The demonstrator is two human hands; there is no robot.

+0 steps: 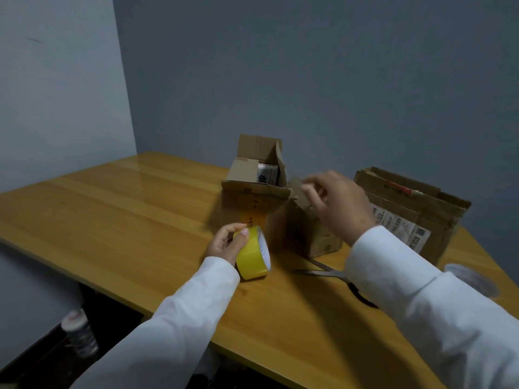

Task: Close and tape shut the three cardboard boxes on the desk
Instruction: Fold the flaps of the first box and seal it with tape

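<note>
At a wooden desk (112, 214) set into the corner of a grey-walled room, your left hand (227, 242) gripped a roll of yellow tape (251, 255), fingers and thumb curled over its rim, with a strip of the yellow tape running up the front of the tall cardboard box (252, 197) just behind it. That box stood open — its rear flaps up and a white packet visible inside. Your right hand (337, 203) reached over the smaller middle box (311, 231), fingertips pinching one of its raised flaps (299, 192); motion blur made the exact grip hard to read. The middle box sat touching the tall one on its right side. A third, wider box (415, 214) with printed shipping labels on its front stood near the desk's right edge, its top flaps ragged and not taped. A pair of scissors (334, 276) lay on the desk in front of the middle box, partly under your right sleeve (421, 304). A round, pale object (471, 279) — too blurred to name — rested at the far right.
</note>
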